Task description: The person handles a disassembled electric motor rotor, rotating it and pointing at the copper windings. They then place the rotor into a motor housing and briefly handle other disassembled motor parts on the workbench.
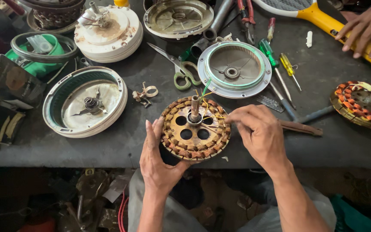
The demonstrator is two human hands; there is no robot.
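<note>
A round motor stator point(195, 129) with copper-brown windings, a central shaft and thin yellow and green wires rests at the near edge of the dark workbench point(121, 146). My left hand point(156, 155) cups its lower left rim from beneath, fingers spread. My right hand point(259, 132) sits at its right side, fingertips pinched on the thin yellow wires near the shaft.
Motor housings point(85, 100) point(235, 68) lie behind, with green-handled scissors point(184, 75), screwdrivers point(289, 68) and pliers point(247, 13). A second wound stator point(359, 104) lies at right. Another person's hand point(367, 26) rests on a yellow racket handle at top right.
</note>
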